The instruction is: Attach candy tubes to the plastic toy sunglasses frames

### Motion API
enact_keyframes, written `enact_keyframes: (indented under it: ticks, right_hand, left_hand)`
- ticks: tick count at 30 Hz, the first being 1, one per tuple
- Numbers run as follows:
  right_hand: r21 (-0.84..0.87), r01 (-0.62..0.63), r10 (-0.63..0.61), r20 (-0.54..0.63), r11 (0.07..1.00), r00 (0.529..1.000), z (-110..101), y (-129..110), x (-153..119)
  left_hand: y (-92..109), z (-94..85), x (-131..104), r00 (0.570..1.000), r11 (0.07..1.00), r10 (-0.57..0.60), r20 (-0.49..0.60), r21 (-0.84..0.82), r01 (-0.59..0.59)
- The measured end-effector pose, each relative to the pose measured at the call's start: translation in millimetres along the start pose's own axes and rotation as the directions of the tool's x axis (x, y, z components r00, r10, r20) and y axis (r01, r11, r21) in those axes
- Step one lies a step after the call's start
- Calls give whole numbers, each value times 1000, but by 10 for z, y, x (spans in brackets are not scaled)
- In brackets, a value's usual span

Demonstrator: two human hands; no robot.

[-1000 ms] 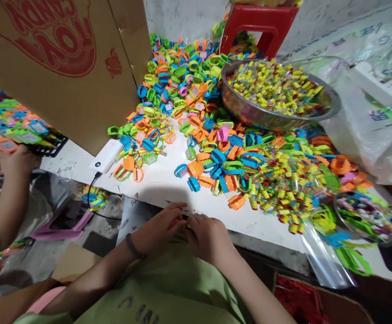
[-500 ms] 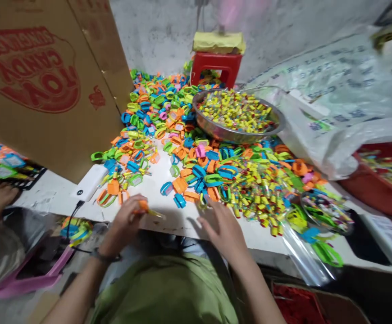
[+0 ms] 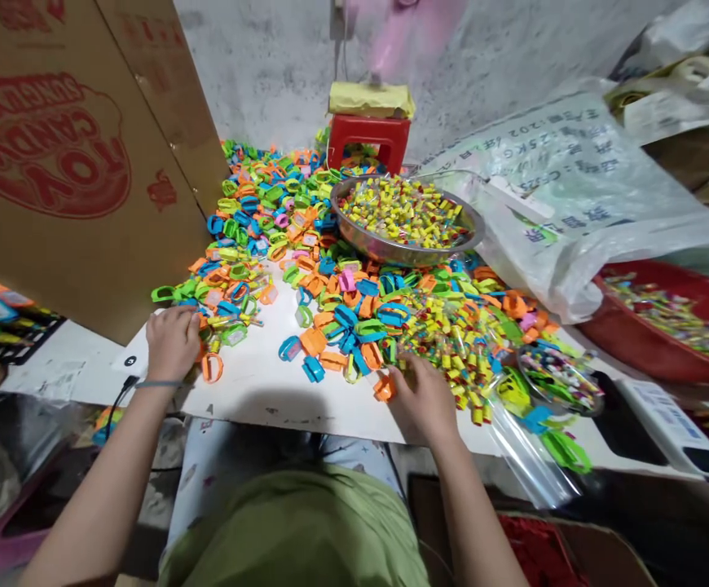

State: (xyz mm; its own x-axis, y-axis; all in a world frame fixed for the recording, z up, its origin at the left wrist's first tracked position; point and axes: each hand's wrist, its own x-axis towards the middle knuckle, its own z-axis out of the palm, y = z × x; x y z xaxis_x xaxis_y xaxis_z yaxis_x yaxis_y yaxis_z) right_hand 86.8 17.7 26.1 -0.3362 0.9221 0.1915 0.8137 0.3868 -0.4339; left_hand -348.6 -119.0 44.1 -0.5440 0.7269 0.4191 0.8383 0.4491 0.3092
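Head view: 2 hands [image 3: 173, 346] well apart, outstretched

From my remote seat I see a grey wall [image 3: 257, 90], mottled and flecked with dark marks, rising behind a long white table [image 3: 232, 397] — its surface is brightly lit, though a soft shadow [image 3: 284, 403] lies along the near edge. At the back, near the wall, I make out a small red stool [image 3: 370, 126] on the tabletop, with a blurred pink fan [image 3: 412, 28] above it. Bags [image 3: 697, 33] crowd the upper right corner — and below the table, everything turns dim.
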Motion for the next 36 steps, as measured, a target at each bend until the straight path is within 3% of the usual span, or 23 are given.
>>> enact_keyframes:
  ticks: [4,6,9,12,16,19,22,26,28,30,32,36]
  right_hand:
    - [69,-38,41,-38,997,998,87,-21,38]
    - [169,9,8,-100,986,995,96,-24,33]
    - [312,87,-29,-187,946,982,60,-80,-14]
    - [426,135,-50,-206,894,977,-19,-195,-110]
    - [615,165,-36,-217,771,976,-85,-379,-301]
    - [808,80,-44,-68,584,997,-33,-555,-443]
    - [912,-61,-158,136,406,978,59,-777,-528]
    - [896,-94,-247,219,435,944,127,-1045,-556]
    - [896,-118,-288,259,428,922,149,-1124,-560]
    - [905,-129,-289,260,404,921,180,-1168,-574]
    - [901,-113,-249,233,418,940,219,-1195,-604]
    - [839,-64,-186,193,540,963,273,-1262,-708]
  left_hand:
    - [278,-46,-104,997,999,-31,-70,38,34]
    - [548,0,-228,997,996,72,-36,-42,-73]
    - [989,209,-434,954,947,270,134,-217,-237]
    - [1262,475,-555,938,924,260,228,-342,-173]
    - [1276,590,-619,946,890,209,250,-449,-78]
    - [1230,434,-728,937,751,230,263,-660,1]
    - [1268,179,-903,890,557,219,399,-800,222]
    - [1384,-93,-1112,694,212,335,638,-768,604]
    - [1424,-144,-1173,616,63,380,690,-683,728]
    - [1448,-140,-1212,560,-17,362,746,-595,804]
    - [1472,-106,-1241,555,-58,266,788,-561,826]
    - [1557,-72,-1289,644,-113,31,764,-638,762]
